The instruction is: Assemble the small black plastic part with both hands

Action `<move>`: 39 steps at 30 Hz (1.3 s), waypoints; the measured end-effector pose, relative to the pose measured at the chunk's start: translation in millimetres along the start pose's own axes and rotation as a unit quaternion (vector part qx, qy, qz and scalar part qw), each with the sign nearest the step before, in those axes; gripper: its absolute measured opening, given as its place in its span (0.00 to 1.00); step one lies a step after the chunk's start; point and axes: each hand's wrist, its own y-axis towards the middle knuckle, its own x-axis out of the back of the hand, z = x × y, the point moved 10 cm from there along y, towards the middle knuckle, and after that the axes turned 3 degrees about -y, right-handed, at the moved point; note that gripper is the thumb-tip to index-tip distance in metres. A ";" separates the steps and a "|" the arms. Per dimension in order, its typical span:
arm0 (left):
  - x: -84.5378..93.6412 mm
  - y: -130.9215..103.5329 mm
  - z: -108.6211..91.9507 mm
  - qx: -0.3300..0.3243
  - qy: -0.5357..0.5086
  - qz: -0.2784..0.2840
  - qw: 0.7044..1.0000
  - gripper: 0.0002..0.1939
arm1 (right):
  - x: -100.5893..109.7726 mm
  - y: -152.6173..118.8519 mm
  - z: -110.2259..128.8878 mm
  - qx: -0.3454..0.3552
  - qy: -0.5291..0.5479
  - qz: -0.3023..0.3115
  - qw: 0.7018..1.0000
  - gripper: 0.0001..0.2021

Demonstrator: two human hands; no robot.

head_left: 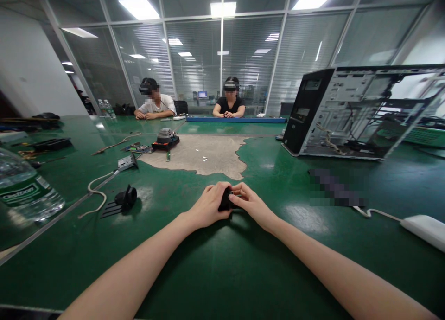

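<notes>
Both my hands meet over the green tabletop (222, 273), around a small black part (225, 200) whose kind I cannot make out. My left hand (207, 203) wraps round it from the left, thumb below and fingers over the top. From the right, the bent fingertips and thumb of my right hand (251, 201) grip its side. Much of the part is hidden by the fingers. To the left lies a black round piece with long prongs (125, 198). Beyond it is a small metal bracket (127, 162), beside a pale cable (99, 188).
An opened black computer case (308, 111) stands at the right. A clear water bottle (26, 190) is at the left edge. A white block (426, 231) with a cord lies right. Ahead, a red-and-black device (166, 140) sits by a bare worn patch (194, 157). Two people sit opposite.
</notes>
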 end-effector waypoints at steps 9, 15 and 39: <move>-2.3 -0.4 2.8 0.001 0.004 0.001 1.000 0.27 | -3.7 -1.0 1.9 -0.004 0.026 0.030 0.999 0.17; -2.0 0.1 3.5 0.002 0.008 -0.003 1.000 0.28 | -1.2 -2.3 3.1 -0.001 0.034 0.013 0.999 0.12; -1.4 0.0 3.4 0.009 0.004 -0.001 1.000 0.27 | 3.4 -0.9 -3.9 -0.031 0.005 -0.004 1.000 0.15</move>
